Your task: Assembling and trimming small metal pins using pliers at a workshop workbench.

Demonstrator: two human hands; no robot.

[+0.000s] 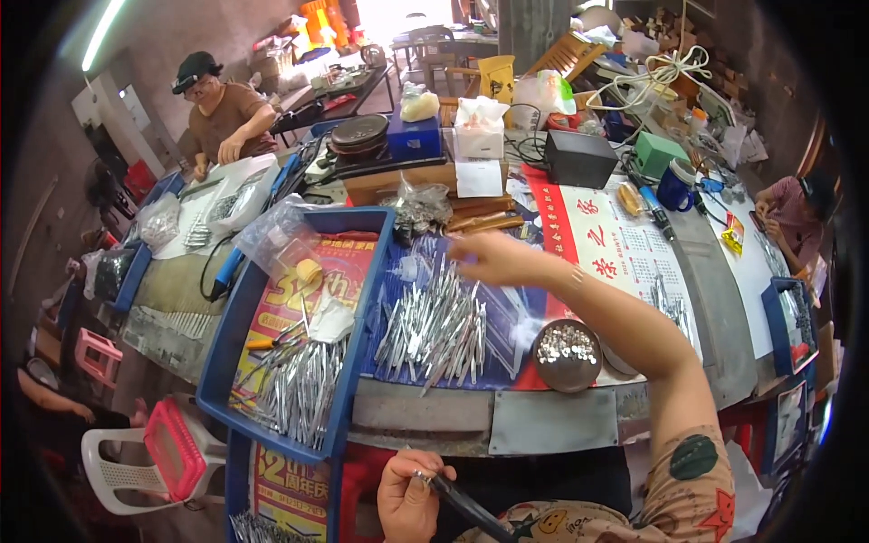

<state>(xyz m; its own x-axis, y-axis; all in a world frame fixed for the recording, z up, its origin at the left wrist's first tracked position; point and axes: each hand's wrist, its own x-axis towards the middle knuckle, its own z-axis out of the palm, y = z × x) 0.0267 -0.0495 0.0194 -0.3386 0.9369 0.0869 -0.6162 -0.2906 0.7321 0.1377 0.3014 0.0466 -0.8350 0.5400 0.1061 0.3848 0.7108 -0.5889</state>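
Observation:
My left hand [407, 496], at the lower edge, is closed around a small metal piece beside a long dark rod-like thing [475, 511]. The exact kind of both is hard to make out. My right arm stretches across the table, and my right hand [496, 260] is over the far end of a pile of thin metal strips [434, 330]. Its fingers look apart, with nothing visible in them. The strips lie on a dark blue printed sheet [516, 348]. To the right stands a round dark dish [568, 373] of small shiny metal pieces.
A blue tray [210, 385] with more strips and orange-handled pliers [262, 344] stands left of the pile. Behind are a plastic bag of dark parts [421, 204], a black box [579, 160] and a blue mug [676, 185]. People work at far left [226, 118] and right [787, 213].

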